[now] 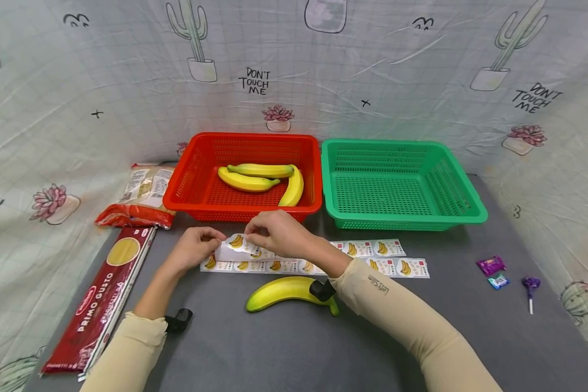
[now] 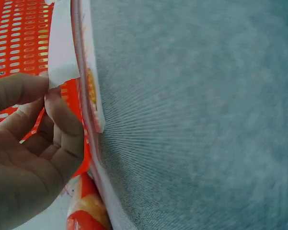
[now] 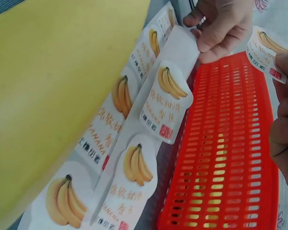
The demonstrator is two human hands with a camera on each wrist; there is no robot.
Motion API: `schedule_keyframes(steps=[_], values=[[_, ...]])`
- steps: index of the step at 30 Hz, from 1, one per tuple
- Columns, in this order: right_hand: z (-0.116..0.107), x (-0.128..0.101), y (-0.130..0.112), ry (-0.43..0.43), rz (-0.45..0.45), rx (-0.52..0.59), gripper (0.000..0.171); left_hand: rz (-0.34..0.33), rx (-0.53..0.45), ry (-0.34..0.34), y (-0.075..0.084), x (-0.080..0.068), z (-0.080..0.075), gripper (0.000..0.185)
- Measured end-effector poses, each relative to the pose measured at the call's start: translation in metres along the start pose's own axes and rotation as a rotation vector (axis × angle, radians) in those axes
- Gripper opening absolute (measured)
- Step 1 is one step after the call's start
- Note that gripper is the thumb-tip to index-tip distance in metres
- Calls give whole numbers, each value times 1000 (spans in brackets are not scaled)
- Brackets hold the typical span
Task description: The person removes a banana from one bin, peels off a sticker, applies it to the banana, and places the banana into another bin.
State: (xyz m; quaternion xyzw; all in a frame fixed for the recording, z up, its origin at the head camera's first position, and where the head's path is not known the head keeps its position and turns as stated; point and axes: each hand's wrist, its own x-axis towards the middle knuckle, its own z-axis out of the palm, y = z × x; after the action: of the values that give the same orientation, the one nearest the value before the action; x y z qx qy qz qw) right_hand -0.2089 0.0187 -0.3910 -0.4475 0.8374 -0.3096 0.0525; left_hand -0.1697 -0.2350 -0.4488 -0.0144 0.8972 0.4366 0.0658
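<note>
My left hand [image 1: 196, 250] pinches the bare white end of a banana-sticker strip [image 2: 63, 43], lifted off the table. A peeled banana sticker [image 3: 264, 53] is pinched between the thumb and fingers of my right hand [image 1: 281, 234], just above that strip. More stickers [image 3: 165, 100] remain on the strip's backing, one with its edge raised. A second sticker strip [image 1: 242, 267] lies flat beneath and in front of it. Nearer me, a loose yellow banana [image 1: 284, 288] rests on the table, partly hidden by the right wrist camera.
Behind the hands stand a red basket [image 1: 245, 215] holding three bananas [image 1: 247, 182] and a green basket [image 1: 406, 223]. To the left lie a spaghetti pack [image 1: 103, 294] and an orange-ended bag [image 1: 142, 196]. Small candies [image 1: 491, 265] and a lollipop [image 1: 531, 284] lie far right.
</note>
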Motion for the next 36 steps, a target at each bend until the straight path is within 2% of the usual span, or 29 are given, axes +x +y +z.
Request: schedule_keyframes(steps=[5,9,11,16,18,21,24,26,30,36], values=[[-2,-5,5,13,21,38,11,22,119,56,3,-2,2,20],[-6,-11,8,-3,46,59,13,47,178,88,15,-11,1,24],[-9,-14,9,-10,63,72,13,78,141,74,26,-16,1,28],[-18,-23,13,4,111,102,11,201,21,-38,61,-25,7,39],[-21,-26,14,2,125,112,12,232,39,-60,73,-27,12,38],[-24,-28,16,-11,129,122,11,248,84,-57,85,-26,20,25],[-25,-30,15,-14,123,121,11,249,101,-53,91,-24,24,12],[-25,-31,15,-2,116,112,12,255,101,-54,93,-24,24,10],[-26,-37,17,15,122,133,18,262,63,-55,93,-25,22,11],[-25,-49,20,-39,155,167,20,258,-30,-43,93,-32,20,16]])
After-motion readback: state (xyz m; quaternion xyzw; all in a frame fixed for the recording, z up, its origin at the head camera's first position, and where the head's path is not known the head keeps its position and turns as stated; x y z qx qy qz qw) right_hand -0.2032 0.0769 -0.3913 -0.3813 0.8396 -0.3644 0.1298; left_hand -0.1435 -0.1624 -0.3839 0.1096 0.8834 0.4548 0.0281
